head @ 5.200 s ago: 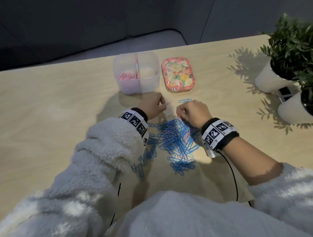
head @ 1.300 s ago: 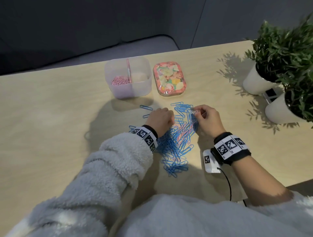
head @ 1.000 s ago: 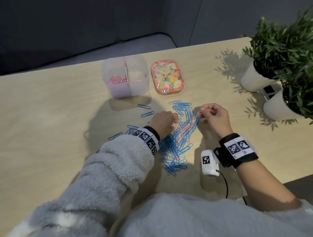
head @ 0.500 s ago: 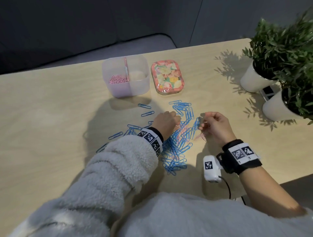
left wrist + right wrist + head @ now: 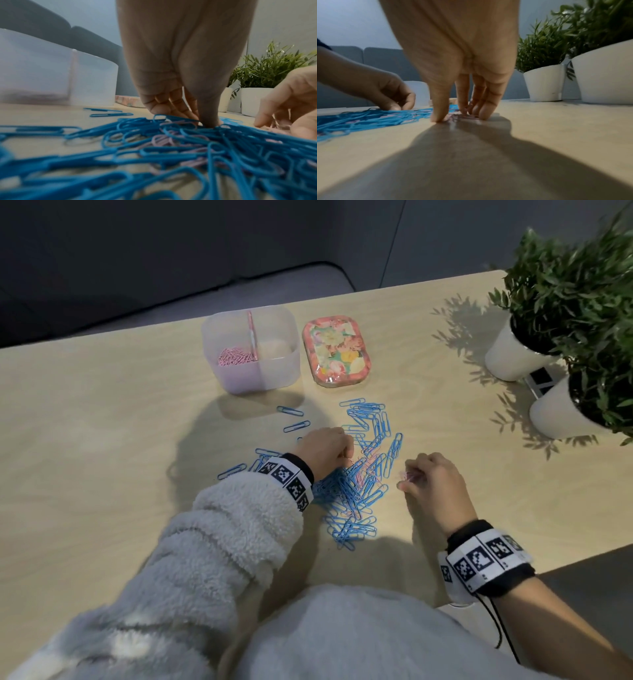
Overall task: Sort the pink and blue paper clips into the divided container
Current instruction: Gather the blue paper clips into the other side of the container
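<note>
A heap of blue paper clips mixed with a few pink ones lies mid-table. My left hand is down on the heap's left side, thumb and fingers pinched together on a pink clip among the blue. My right hand is just right of the heap, fingertips on the table, holding a small bunch of pink clips between thumb and fingers. The translucent divided container stands beyond the heap. Pink clips fill its left compartment and I see no clips in its right one.
A floral tin sits right of the container. Two white plant pots stand at the far right. Loose blue clips lie between container and heap. The table's near right edge runs close by my right wrist.
My right hand has drawn back from the heap toward me and lowered to the table with pink clips in it. My left hand has stayed picking in the heap.
</note>
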Action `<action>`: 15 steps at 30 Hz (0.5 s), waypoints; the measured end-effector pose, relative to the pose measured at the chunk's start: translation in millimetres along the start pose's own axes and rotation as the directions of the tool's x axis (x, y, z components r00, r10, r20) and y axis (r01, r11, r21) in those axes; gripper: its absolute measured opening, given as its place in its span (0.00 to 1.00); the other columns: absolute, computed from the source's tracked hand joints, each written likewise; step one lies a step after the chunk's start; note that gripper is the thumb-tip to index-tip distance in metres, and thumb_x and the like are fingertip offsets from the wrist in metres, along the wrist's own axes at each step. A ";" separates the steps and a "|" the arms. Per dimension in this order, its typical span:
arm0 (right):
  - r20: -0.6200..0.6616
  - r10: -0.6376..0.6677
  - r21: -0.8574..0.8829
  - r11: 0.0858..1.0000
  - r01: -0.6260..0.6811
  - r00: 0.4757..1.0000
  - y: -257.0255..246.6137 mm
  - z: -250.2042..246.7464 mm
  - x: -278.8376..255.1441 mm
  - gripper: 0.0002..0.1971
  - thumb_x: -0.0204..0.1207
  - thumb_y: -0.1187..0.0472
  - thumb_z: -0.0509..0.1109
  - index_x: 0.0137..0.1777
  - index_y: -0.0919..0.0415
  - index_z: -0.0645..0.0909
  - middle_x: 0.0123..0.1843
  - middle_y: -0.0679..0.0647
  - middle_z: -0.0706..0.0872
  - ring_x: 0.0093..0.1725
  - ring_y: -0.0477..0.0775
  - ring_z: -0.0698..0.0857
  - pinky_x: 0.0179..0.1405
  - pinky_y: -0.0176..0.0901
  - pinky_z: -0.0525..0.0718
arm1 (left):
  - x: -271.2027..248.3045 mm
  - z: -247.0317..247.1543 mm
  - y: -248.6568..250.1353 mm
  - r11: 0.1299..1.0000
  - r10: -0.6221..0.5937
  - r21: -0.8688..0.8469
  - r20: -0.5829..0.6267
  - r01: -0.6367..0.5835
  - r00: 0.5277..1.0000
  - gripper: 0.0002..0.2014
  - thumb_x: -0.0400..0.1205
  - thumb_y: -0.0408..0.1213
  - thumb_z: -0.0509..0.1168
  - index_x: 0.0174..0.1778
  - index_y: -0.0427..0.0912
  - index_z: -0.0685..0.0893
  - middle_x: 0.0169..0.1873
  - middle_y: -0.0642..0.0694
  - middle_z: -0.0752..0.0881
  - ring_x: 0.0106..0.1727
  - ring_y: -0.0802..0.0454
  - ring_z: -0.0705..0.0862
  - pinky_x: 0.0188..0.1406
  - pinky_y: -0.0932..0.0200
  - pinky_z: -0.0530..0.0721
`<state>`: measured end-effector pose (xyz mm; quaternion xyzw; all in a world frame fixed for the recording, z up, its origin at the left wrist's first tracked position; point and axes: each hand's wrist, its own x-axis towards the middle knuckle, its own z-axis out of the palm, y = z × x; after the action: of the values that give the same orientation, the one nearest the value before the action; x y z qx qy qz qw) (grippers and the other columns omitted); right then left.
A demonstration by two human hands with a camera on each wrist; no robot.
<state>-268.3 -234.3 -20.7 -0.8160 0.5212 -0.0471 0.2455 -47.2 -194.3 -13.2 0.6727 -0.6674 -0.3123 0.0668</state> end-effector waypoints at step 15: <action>0.310 0.267 0.895 0.243 -0.375 0.912 -18.6 -20.1 40.9 0.11 0.79 0.74 0.57 0.41 0.62 0.76 0.25 0.55 0.82 0.20 0.48 0.78 0.18 0.33 0.78 | 6.0 5.8 16.7 0.997 0.061 0.053 -0.078 -0.057 0.995 0.08 0.79 0.38 0.65 0.52 0.42 0.84 0.53 0.43 0.84 0.56 0.44 0.81 0.55 0.52 0.75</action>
<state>-241.1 -270.9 -2.0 -0.3954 0.5380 -0.2516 0.7006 -64.9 -199.8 -11.3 0.6660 -0.6916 -0.2661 0.0855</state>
